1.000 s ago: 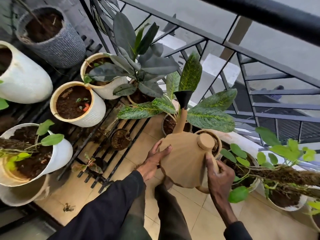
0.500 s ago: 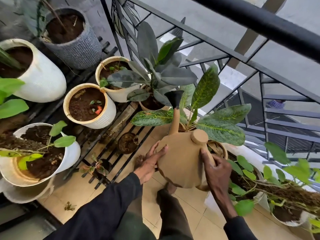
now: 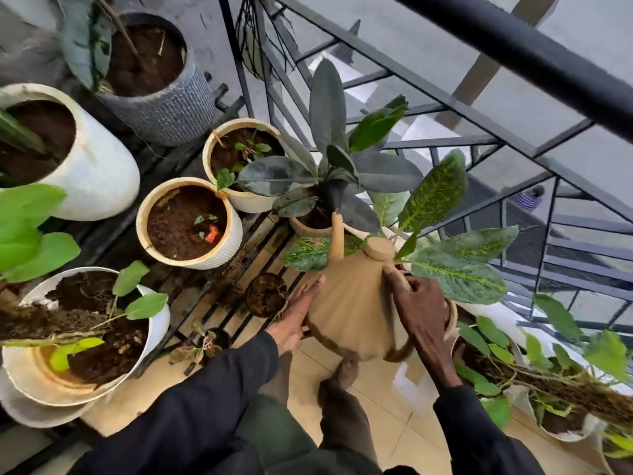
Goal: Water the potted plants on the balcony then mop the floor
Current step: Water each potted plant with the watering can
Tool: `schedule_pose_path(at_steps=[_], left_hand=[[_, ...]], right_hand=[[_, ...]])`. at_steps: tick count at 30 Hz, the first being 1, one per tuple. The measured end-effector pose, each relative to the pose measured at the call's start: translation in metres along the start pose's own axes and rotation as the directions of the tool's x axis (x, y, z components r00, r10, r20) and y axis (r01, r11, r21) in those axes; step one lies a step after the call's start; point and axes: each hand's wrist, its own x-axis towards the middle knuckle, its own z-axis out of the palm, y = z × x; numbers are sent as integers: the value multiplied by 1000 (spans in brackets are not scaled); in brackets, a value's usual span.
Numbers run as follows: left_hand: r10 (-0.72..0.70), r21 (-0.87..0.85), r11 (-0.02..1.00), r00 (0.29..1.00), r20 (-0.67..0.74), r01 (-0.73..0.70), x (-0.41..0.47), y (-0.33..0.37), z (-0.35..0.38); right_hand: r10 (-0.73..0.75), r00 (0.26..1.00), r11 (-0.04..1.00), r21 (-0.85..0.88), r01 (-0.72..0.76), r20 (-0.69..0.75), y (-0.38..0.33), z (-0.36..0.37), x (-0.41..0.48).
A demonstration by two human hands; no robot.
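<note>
A tan watering can (image 3: 349, 303) is tipped forward, its black rose (image 3: 333, 195) over the pot of a dark-leaved rubber plant (image 3: 329, 166). My right hand (image 3: 421, 313) grips the can's handle on its right side. With straight fingers, my left hand (image 3: 296, 320) presses flat against the can's left side. A speckled green plant (image 3: 455, 265) stands just right of the can. No water stream is visible.
White and cream pots (image 3: 188, 224) with soil, plus a grey woven pot (image 3: 161, 84), stand on a black slatted rack (image 3: 212, 289) at left. A black balcony railing (image 3: 479, 138) runs behind. Trailing plants (image 3: 548, 371) sit at right. My feet stand on beige tiles (image 3: 404, 423).
The can's spout has swung left, from the speckled plant's pot to the rubber plant's pot. The view has shifted closer and left. Both hands keep their places on the can.
</note>
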Motion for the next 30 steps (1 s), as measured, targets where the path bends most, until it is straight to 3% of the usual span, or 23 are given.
schedule_pose_path(at_steps=[8, 14, 30], left_hand=[[-83, 32, 996, 993, 84, 80, -7, 38, -1], [-120, 74, 991, 988, 96, 113, -12, 51, 0], [-177, 37, 984, 981, 81, 174, -27, 65, 1]], right_hand=[[115, 993, 990, -84, -113, 20, -26, 9, 34], [49, 998, 991, -124, -43, 48, -45, 8, 44], [38, 997, 963, -271, -18, 68, -72, 10, 56]])
